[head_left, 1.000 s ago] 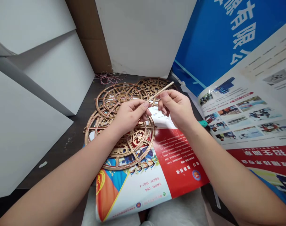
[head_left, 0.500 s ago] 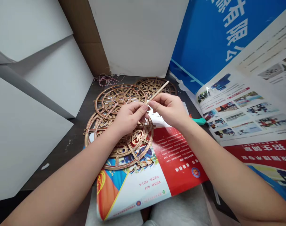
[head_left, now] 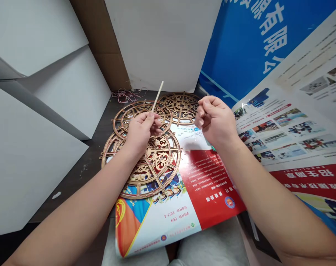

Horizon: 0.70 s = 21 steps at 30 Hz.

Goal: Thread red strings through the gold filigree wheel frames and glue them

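A thin pale wooden stick (head_left: 157, 96) points up and away from my left hand (head_left: 143, 127), pinched between thumb and index finger. That hand is above two overlapping round openwork discs: a nearer bronze-coloured disc (head_left: 161, 157) and a farther disc (head_left: 123, 117). My right hand (head_left: 216, 118) is raised on the right, apart from the stick, with its fingers curled and thumb against the index finger. Whatever its fingertips hold, if anything, is too small to make out. A third openwork disc (head_left: 181, 105) lies behind, left of this hand.
Beneath the discs lies a printed brochure (head_left: 184, 221), hanging over my lap. Tangled thread (head_left: 125, 96) sits at the back of the dark table (head_left: 74, 181). White boards (head_left: 162, 40) stand left and behind. A blue panel (head_left: 237, 51) and a brochure page (head_left: 292, 125) rise on the right.
My hands have come apart. The right moved right and slightly up, off the stick; the left shifted left with the stick, which now points more upright. The turquoise tool is now mostly hidden.
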{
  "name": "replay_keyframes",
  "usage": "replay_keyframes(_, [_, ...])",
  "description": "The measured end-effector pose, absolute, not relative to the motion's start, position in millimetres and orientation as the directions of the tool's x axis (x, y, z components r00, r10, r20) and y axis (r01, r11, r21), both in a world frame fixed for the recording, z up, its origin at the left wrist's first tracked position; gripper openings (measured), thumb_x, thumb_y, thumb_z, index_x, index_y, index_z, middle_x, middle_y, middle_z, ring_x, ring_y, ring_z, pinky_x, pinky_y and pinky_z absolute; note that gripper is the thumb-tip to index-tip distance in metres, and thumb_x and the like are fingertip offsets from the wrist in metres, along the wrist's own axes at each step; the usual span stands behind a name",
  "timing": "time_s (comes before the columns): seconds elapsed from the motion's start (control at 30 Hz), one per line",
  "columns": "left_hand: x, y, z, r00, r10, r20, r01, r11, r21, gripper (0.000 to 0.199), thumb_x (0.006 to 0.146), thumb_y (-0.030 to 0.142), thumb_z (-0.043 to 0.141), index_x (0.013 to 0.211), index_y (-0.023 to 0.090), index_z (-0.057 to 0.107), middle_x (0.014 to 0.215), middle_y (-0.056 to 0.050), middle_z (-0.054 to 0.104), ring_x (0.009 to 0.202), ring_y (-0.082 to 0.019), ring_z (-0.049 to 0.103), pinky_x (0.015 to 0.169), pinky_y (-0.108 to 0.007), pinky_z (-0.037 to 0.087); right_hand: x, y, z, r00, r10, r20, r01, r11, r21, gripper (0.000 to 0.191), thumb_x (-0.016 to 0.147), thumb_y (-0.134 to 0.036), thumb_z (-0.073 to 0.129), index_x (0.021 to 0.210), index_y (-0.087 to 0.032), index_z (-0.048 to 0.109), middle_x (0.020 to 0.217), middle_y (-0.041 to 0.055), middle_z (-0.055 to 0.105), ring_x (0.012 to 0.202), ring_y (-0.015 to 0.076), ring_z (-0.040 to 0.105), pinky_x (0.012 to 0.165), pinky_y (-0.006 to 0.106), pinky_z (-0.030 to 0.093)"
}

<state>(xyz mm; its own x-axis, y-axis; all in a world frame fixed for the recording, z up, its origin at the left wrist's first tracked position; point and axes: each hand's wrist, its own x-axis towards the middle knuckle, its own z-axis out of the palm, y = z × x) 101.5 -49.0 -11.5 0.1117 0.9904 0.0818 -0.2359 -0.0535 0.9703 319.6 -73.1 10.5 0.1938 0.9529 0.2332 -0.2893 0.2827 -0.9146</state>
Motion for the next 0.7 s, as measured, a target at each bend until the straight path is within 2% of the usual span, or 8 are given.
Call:
replay_keyframes(0.1, [101.4,-46.8,-12.1,0.067,0.995,0.070,-0.243,-0.052,0.969,0.018,0.101,0.027,0.064,0.088,0.016,0.070,0.075,-0.001,0.066,0.056,-0.009,0.062,0.054,-0.020,0.053,323.4,-70.6,11.7,0.219,0.954,0.203,-0.321,0.267,-0.909,0.030,0.090,-0.055,0.074,0.091,-0.027,0.065,0.075,-0.0017,0.063,0.064,0.0138,0.062,0.058,0.030,0.051])
replay_keyframes(0.2, [102.7,-47.9,-12.1,0.086,0.994,0.067,-0.241,-0.045,0.969,0.019,0.101,0.028,0.064,0.088,0.016,0.070,0.075,-0.001,0.066,0.056,-0.009,0.062,0.055,-0.019,0.054,321.9,-71.1,12.4,0.205,0.965,0.163,-0.346,0.227,-0.910,0.046,0.091,-0.073,0.063,0.095,-0.027,0.067,0.091,0.0040,0.073,0.090,0.0215,0.074,0.078,0.038,0.060])
replay_keyframes(0.3, [103.5,-49.6,-11.9,0.109,0.992,0.071,-0.234,-0.044,0.971,0.019,0.101,0.028,0.063,0.089,0.015,0.070,0.076,-0.001,0.066,0.057,-0.009,0.063,0.055,-0.019,0.054,319.4,-72.5,12.8,0.177,0.976,0.125,-0.389,0.186,-0.902,0.059,0.087,-0.083,0.058,0.099,-0.027,0.070,0.104,0.0069,0.076,0.108,0.0269,0.073,0.091,0.045,0.061])
replay_keyframes(0.47, [103.1,-51.4,-10.1,0.148,0.987,0.058,-0.235,-0.022,0.972,0.018,0.099,0.031,0.066,0.090,0.015,0.071,0.076,-0.002,0.066,0.058,-0.010,0.063,0.056,-0.020,0.055,320.4,-74.0,13.5,0.135,0.985,0.111,-0.456,0.161,-0.875,0.067,0.083,-0.090,0.055,0.108,-0.029,0.071,0.120,0.0072,0.076,0.124,0.0308,0.068,0.102,0.051,0.060])
replay_keyframes(0.6, [103.1,-52.7,-9.5,0.175,0.983,0.060,-0.224,-0.020,0.974,0.020,0.096,0.035,0.071,0.090,0.016,0.071,0.077,-0.002,0.067,0.059,-0.011,0.064,0.058,-0.022,0.055,321.4,-76.4,15.3,0.131,0.984,0.122,-0.422,0.167,-0.891,0.071,0.079,-0.092,0.057,0.114,-0.032,0.070,0.128,0.0073,0.074,0.133,0.0337,0.063,0.105,0.055,0.058])
replay_keyframes(0.7, [103.5,-54.6,-11.1,0.265,0.959,0.098,-0.188,-0.048,0.981,0.024,0.092,0.041,0.076,0.091,0.016,0.072,0.078,-0.002,0.068,0.063,-0.012,0.065,0.062,-0.024,0.055,319.2,-78.3,16.4,0.100,0.987,0.128,-0.367,0.156,-0.917,0.074,0.078,-0.093,0.057,0.119,-0.033,0.069,0.134,0.0067,0.072,0.136,0.0337,0.061,0.108,0.056,0.057])
